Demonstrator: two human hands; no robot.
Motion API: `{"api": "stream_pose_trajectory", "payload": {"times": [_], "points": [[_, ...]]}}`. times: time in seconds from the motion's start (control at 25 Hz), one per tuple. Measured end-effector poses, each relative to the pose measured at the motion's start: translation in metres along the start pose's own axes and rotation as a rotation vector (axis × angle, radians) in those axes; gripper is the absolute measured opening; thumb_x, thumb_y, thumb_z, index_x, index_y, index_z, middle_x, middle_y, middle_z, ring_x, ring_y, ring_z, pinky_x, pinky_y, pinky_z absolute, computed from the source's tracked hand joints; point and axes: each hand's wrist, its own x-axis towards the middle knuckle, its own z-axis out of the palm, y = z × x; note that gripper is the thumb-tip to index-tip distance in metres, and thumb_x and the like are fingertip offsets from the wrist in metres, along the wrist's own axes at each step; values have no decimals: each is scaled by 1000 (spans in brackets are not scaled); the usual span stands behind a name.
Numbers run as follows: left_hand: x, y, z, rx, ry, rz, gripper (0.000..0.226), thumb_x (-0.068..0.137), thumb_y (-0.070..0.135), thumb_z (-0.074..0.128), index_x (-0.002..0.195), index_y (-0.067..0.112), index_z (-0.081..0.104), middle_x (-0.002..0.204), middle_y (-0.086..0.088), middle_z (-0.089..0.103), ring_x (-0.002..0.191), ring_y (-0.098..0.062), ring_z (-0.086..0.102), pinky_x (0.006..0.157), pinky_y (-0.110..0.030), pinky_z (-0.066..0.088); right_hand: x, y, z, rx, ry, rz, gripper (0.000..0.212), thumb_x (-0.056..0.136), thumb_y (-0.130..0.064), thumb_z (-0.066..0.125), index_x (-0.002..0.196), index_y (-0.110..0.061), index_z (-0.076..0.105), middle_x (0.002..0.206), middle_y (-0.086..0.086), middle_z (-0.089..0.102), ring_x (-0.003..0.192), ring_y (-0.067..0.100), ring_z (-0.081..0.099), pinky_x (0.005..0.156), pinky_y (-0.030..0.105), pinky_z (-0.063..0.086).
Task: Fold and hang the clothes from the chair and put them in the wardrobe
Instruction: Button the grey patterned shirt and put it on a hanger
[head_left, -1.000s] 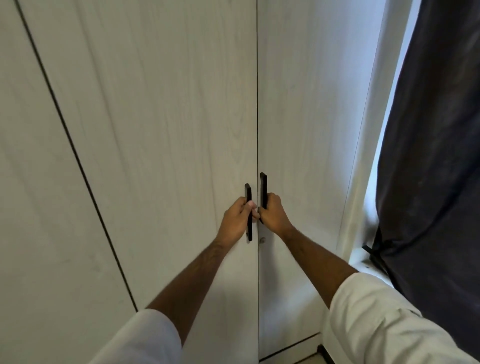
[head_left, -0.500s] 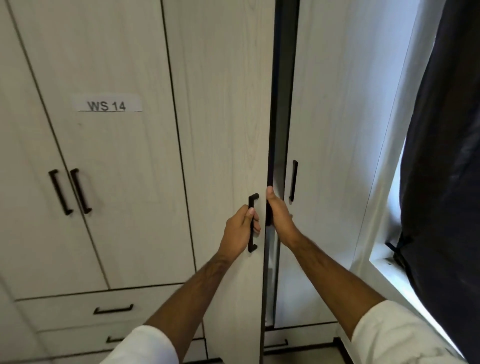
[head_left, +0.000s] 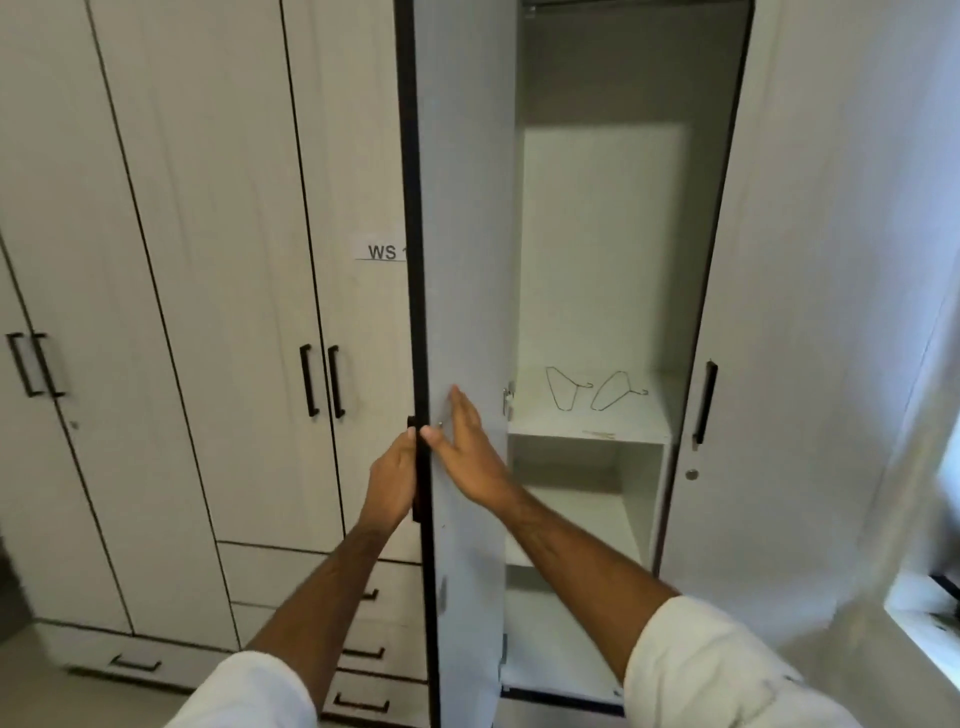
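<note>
Hands work the left wardrobe door (head_left: 467, 208): left hand (head_left: 392, 480) curls round its black handle (head_left: 415, 467), right hand (head_left: 467, 447) lies flat, fingers straight, against its inner face. Inside, two wire hangers (head_left: 592, 389) lie on a shelf (head_left: 587, 421). Neither clothes nor chair is in view, so folding and hanging likely remain.

Two hangers (head_left: 595, 389) on the wardrobe shelf (head_left: 587, 423), between open doors (head_left: 467, 260).
</note>
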Motion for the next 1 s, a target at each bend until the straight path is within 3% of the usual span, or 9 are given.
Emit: {"api": "stream_pose_trajectory", "payload": {"times": [0.12,0.28,0.44,0.48,0.56,0.6,0.68,0.8,1.0], "points": [[16,-10,-19,-108,-10,20,43,107,54,29,125,36,64,120,10,70,115,-5,65,101,-25,49,21,-6,21,-37,-10,5,84,103,-55,44,162,-26,-8,171,0,-8,157,20,-1,126,41,7],[22,-31,-23,-39,-18,129,44,105,59,31,123,36,64,121,8,69,118,-13,63,107,-41,48,25,13,31,-60,70,-32,84,100,-62,43,162,-35,-6,171,-6,-7,156,20,-1,123,46,9],[15,-29,-13,570,369,692,37,101,27,47,137,19,48,136,-1,52,127,-18,46,107,-37,33,24,37,14,-18,90,-96,74,100,-60,47,161,-39,10,169,-14,10,155,13,14,125,46,20],[14,-25,-6,705,375,870,38,95,20,49,134,19,49,135,-4,51,127,-20,44,105,-39,30,26,44,6,-22,76,-105,72,100,-56,49,161,-37,15,167,-14,14,153,12,20,124,48,27],[11,-21,21,895,199,1108,41,88,13,49,128,22,53,133,-4,51,125,-24,46,102,-41,29,26,60,-15,-75,69,-111,68,101,-35,56,160,-30,22,165,-9,19,150,14,28,120,50,34],[9,-23,37,919,85,1122,43,86,10,51,127,21,55,132,-3,53,125,-24,48,103,-41,31,25,68,-28,-103,81,-96,68,100,-23,57,159,-28,24,164,-6,21,149,16,30,120,49,34],[14,-25,66,811,-47,955,43,86,4,59,127,17,59,132,-5,58,124,-24,54,106,-40,38,22,89,-58,-164,128,-44,67,99,-12,60,158,-24,28,162,-2,25,147,17,32,121,46,33],[38,-31,101,630,-121,605,38,92,5,60,129,15,57,133,-5,56,122,-23,53,106,-38,43,9,127,-108,-243,227,54,60,99,-14,62,153,-18,35,157,2,33,143,20,37,120,46,34],[83,-27,188,335,-283,449,33,96,0,55,120,22,54,129,1,52,121,-16,51,102,-30,43,-10,191,-199,-254,428,215,53,101,-16,59,150,-18,40,154,3,39,141,21,40,119,43,36]]}}
